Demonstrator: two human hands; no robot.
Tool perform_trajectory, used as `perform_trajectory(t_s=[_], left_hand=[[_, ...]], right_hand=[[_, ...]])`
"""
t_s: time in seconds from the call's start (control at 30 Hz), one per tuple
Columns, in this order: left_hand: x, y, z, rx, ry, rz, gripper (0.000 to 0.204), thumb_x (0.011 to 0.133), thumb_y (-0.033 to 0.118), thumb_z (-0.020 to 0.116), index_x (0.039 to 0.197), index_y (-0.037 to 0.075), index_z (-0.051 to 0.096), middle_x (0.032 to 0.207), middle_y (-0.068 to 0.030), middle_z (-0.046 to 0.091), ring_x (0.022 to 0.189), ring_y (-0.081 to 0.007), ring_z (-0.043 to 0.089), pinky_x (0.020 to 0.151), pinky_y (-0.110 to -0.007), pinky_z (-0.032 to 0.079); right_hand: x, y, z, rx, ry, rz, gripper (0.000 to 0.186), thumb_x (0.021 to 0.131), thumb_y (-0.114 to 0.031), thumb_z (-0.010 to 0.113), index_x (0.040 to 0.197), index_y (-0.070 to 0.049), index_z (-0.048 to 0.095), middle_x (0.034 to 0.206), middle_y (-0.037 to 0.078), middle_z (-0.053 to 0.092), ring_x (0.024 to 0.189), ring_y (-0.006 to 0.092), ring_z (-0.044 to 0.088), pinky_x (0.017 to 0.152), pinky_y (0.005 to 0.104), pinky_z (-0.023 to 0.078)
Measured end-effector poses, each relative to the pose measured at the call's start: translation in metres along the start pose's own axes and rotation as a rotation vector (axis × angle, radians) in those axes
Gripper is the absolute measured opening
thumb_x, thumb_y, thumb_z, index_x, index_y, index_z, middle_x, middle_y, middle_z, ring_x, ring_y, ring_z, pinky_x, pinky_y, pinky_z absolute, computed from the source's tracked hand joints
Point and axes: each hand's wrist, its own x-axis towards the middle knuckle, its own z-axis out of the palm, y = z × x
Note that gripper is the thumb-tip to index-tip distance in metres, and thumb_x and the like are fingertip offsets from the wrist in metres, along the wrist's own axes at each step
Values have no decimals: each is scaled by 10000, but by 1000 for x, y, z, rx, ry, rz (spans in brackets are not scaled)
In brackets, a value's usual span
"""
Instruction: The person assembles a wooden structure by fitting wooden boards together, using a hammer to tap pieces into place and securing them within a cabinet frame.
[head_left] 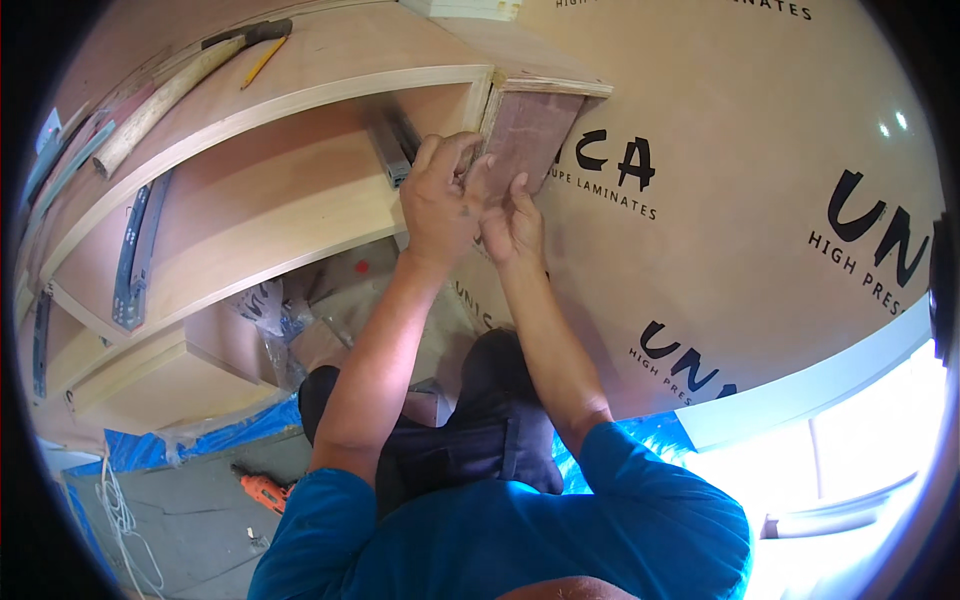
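My left hand point(440, 205) is raised at the right front edge of a wooden cabinet point(290, 190), its fingers curled in toward the thumb. Close beside it, my right hand point(513, 228) is bent inward, its fingertips near those of the left. Both hands are in front of a narrow brownish-purple panel point(535, 125) under a plywood top edge. Whatever lies between the fingers is too small or hidden to make out. Just left of my left hand, a metal drawer slide point(388, 145) is fixed inside the cabinet.
A hammer point(165, 105) and a yellow pencil point(263, 63) lie on the cabinet top. Another drawer slide point(140, 255) is on the left partition. A large film-covered laminate panel point(730, 250) stands at right. On the floor are an orange power tool point(265, 491) and a white cable point(122, 520).
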Motion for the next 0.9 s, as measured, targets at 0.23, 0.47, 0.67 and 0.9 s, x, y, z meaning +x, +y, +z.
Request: perform_trajectory(t_s=[0.23,0.47,0.67,0.9], left_hand=[[-2,-11,12,-179,64,-69,257,842,-12,760,1086,63,729,864,-89,604,719,-190,666,630,-304,513],[-1,-8,3,-128,31,-25,221,890,-22,755,1107,11,724,891,-51,578,709,-76,589,598,-237,527],[-1,0,-1,-96,17,-41,268,829,41,789,1090,64,733,866,-98,602,704,-217,648,618,-330,507],[-3,-4,3,-88,38,-7,267,861,3,795,1120,39,741,837,-24,520,676,-70,507,571,-220,451]], right_hand=[[12,7,-9,-72,-39,-84,516,1047,-225,597,1503,-56,424,1482,117,535,1373,297,511,1191,482,415],[5,5,-3,-78,-12,-88,498,1038,-209,593,1476,-18,452,1479,152,550,1374,312,513,1204,488,412],[-2,0,-3,-98,-23,-94,533,1030,-230,620,1505,-78,431,1481,102,547,1376,288,515,1172,479,421],[-4,4,1,-77,10,-128,504,1038,-218,595,1500,-86,441,1487,103,549,1377,290,518,1173,489,422]])
